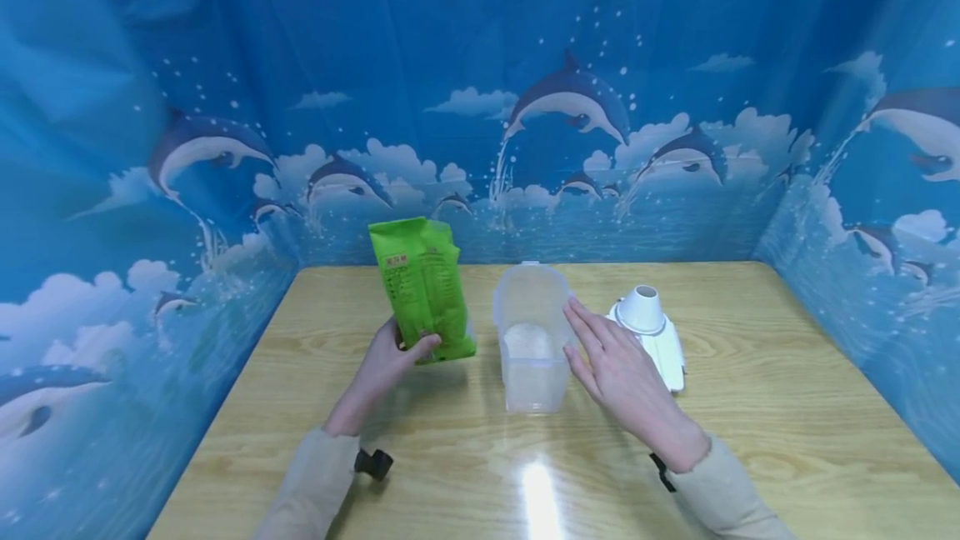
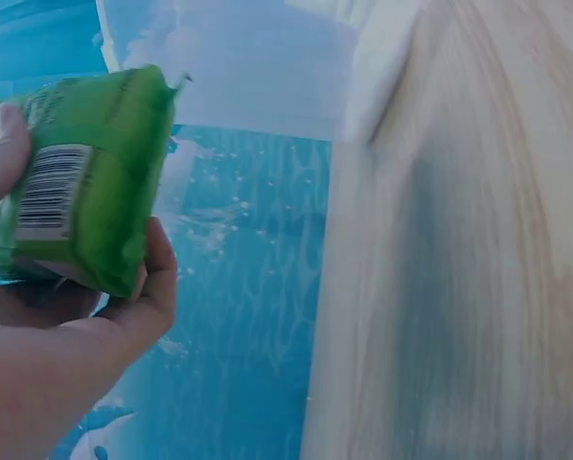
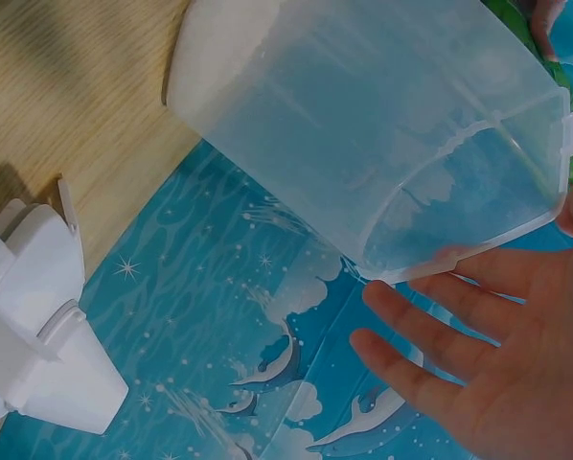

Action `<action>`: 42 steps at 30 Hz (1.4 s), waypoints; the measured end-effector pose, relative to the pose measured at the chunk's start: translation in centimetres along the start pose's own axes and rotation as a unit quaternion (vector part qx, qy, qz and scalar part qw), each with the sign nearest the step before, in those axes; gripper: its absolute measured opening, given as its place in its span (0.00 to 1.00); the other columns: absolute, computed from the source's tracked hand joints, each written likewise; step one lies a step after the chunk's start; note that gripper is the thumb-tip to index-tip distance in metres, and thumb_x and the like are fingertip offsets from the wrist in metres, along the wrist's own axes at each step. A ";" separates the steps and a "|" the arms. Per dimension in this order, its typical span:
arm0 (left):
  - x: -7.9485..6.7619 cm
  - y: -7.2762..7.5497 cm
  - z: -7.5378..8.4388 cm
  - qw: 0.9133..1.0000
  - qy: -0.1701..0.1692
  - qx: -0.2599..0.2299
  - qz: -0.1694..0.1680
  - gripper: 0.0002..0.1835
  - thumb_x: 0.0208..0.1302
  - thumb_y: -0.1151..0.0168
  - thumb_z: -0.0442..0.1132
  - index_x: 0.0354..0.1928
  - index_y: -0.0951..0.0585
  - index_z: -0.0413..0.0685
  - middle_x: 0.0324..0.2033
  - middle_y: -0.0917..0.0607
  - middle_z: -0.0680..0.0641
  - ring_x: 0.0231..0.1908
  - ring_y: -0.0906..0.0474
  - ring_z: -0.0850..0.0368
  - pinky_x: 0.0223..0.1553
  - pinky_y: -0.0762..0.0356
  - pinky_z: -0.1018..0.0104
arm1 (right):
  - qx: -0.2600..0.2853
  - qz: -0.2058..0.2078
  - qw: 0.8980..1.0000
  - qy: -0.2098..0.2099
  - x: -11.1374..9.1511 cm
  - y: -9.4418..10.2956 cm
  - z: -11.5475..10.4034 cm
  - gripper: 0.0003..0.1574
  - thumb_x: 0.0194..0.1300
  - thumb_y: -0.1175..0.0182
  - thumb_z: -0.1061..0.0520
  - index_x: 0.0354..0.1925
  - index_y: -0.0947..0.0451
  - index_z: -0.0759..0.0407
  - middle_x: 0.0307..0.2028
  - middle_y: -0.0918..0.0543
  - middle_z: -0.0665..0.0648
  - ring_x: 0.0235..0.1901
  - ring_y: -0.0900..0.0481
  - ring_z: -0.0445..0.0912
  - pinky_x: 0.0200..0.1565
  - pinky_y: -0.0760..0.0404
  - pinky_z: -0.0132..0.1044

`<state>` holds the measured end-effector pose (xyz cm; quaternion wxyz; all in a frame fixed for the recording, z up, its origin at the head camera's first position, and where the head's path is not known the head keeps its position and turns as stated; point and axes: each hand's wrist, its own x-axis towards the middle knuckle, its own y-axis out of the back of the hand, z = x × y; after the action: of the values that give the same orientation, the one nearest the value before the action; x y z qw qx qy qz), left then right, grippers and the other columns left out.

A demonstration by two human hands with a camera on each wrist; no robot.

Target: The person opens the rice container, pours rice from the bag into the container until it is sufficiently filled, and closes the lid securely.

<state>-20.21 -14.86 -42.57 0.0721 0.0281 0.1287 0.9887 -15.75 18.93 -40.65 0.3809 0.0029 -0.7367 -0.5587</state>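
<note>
My left hand [image 1: 384, 367] grips a green printed bag [image 1: 426, 290] near its lower end, thumb across the front, and holds it above the table. A barcode shows on the bag [image 2: 109, 182] in the left wrist view. To its right stands a clear plastic container [image 1: 536, 386] without a lid over its mouth. Something white lies inside, low down. Fingers extended, my right hand [image 1: 617, 369] is at the container's right side. In the right wrist view its fingertips [image 3: 382, 295] are by the rim of the container [image 3: 363, 134]; some seem to touch it.
A white plastic piece with a cone-shaped spout [image 1: 642, 311] lies on the wooden table [image 1: 757, 407], just right of my right hand. Behind the table hangs a blue curtain [image 1: 450, 48] printed with dolphins, which also runs along both sides.
</note>
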 end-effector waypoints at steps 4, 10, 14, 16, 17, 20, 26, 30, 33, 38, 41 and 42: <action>-0.1 -0.6 0.8 0.999 -0.022 -0.045 0.007 0.26 0.73 0.38 0.39 0.67 0.33 0.38 0.54 0.20 0.37 0.48 0.19 0.56 0.48 0.18 0.67 | 0.001 0.000 1.000 0.000 0.0 0.0 0.0 0.35 0.81 0.56 0.44 0.72 0.34 0.66 0.70 0.29 0.64 0.61 0.24 0.63 0.61 0.25 0.59; -0.2 -1.5 1.5 0.994 -0.075 -0.068 0.032 0.24 0.79 0.49 0.38 0.72 0.36 0.41 0.50 0.21 0.39 0.44 0.22 0.63 0.48 0.24 0.71 | 0.000 -0.003 1.000 -0.001 0.0 0.0 0.0 0.35 0.80 0.54 0.44 0.72 0.34 0.66 0.70 0.29 0.65 0.61 0.24 0.63 0.62 0.25 0.58; -0.5 -2.0 1.9 0.991 -0.115 -0.049 0.048 0.28 0.80 0.51 0.42 0.76 0.39 0.43 0.52 0.21 0.34 0.41 0.21 0.64 0.45 0.21 0.70 | 0.000 -0.007 1.000 -0.002 0.0 0.0 0.0 0.35 0.80 0.54 0.45 0.72 0.34 0.66 0.70 0.30 0.65 0.62 0.25 0.63 0.63 0.26 0.58; -0.6 -2.2 2.1 0.989 -0.127 -0.051 0.049 0.29 0.80 0.51 0.45 0.77 0.39 0.43 0.53 0.20 0.33 0.39 0.19 0.64 0.42 0.17 0.68 | 0.000 -0.008 1.000 -0.002 0.0 0.1 0.0 0.35 0.80 0.54 0.45 0.72 0.34 0.66 0.70 0.30 0.65 0.62 0.25 0.62 0.63 0.26 0.58; -0.7 -2.3 2.2 0.989 -0.131 -0.054 0.048 0.29 0.80 0.51 0.45 0.77 0.39 0.44 0.52 0.20 0.32 0.36 0.18 0.63 0.39 0.16 0.68 | -0.001 -0.008 1.000 -0.002 0.0 0.1 0.0 0.35 0.80 0.54 0.45 0.72 0.34 0.66 0.70 0.30 0.65 0.62 0.25 0.63 0.63 0.26 0.58; -0.9 -2.6 2.5 0.987 -0.133 -0.073 0.048 0.28 0.80 0.51 0.44 0.76 0.37 0.42 0.49 0.19 0.31 0.32 0.17 0.63 0.33 0.15 0.66 | -0.001 -0.011 1.000 -0.003 0.0 0.1 0.0 0.35 0.80 0.54 0.45 0.72 0.35 0.66 0.71 0.30 0.65 0.62 0.25 0.63 0.64 0.27 0.58; -1.0 -3.0 3.2 0.988 -0.105 -0.098 0.050 0.20 0.80 0.51 0.38 0.67 0.29 0.36 0.40 0.16 0.37 0.29 0.16 0.61 0.31 0.14 0.64 | -0.002 -0.017 1.000 -0.007 0.0 0.1 0.0 0.35 0.80 0.54 0.45 0.73 0.35 0.66 0.71 0.31 0.64 0.63 0.26 0.63 0.64 0.27 0.58; -1.0 -2.8 3.6 0.991 -0.088 -0.088 0.046 0.18 0.79 0.49 0.39 0.63 0.26 0.36 0.35 0.15 0.41 0.27 0.16 0.60 0.30 0.15 0.64 | -0.002 -0.016 1.000 -0.007 -0.1 0.1 0.0 0.35 0.80 0.54 0.45 0.73 0.36 0.65 0.71 0.31 0.64 0.63 0.26 0.62 0.64 0.27 0.58; -1.1 -2.6 3.8 0.994 -0.071 -0.072 0.039 0.20 0.78 0.47 0.42 0.64 0.25 0.39 0.33 0.15 0.44 0.25 0.17 0.59 0.28 0.15 0.63 | -0.002 -0.011 1.000 -0.003 -0.1 0.0 0.0 0.35 0.80 0.55 0.44 0.73 0.35 0.66 0.71 0.30 0.65 0.62 0.25 0.63 0.63 0.26 0.59; -1.1 -2.2 3.9 0.998 -0.052 -0.040 0.025 0.20 0.77 0.44 0.46 0.63 0.23 0.44 0.30 0.15 0.45 0.23 0.18 0.57 0.25 0.17 0.63 | -0.004 -0.003 1.000 0.000 -0.1 0.0 0.1 0.35 0.81 0.57 0.44 0.72 0.34 0.66 0.70 0.29 0.65 0.61 0.25 0.62 0.62 0.25 0.59; -1.2 -2.0 4.0 0.999 -0.044 -0.020 0.020 0.20 0.75 0.42 0.48 0.62 0.22 0.46 0.30 0.15 0.45 0.23 0.19 0.55 0.25 0.17 0.62 | -0.004 -0.002 1.000 0.001 0.0 0.0 0.1 0.35 0.81 0.57 0.43 0.72 0.34 0.66 0.70 0.29 0.65 0.61 0.24 0.63 0.62 0.25 0.58; -1.2 -2.0 4.1 0.999 -0.040 -0.014 0.019 0.21 0.74 0.41 0.49 0.61 0.21 0.46 0.30 0.15 0.45 0.23 0.19 0.55 0.25 0.17 0.62 | -0.004 -0.002 1.000 0.001 0.0 0.0 0.1 0.35 0.80 0.56 0.44 0.72 0.34 0.66 0.70 0.29 0.65 0.61 0.25 0.63 0.62 0.25 0.59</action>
<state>-18.46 -12.08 -39.17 0.0592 0.0690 0.1116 0.9896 -15.78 19.02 -40.70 0.3800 0.0034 -0.7341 -0.5627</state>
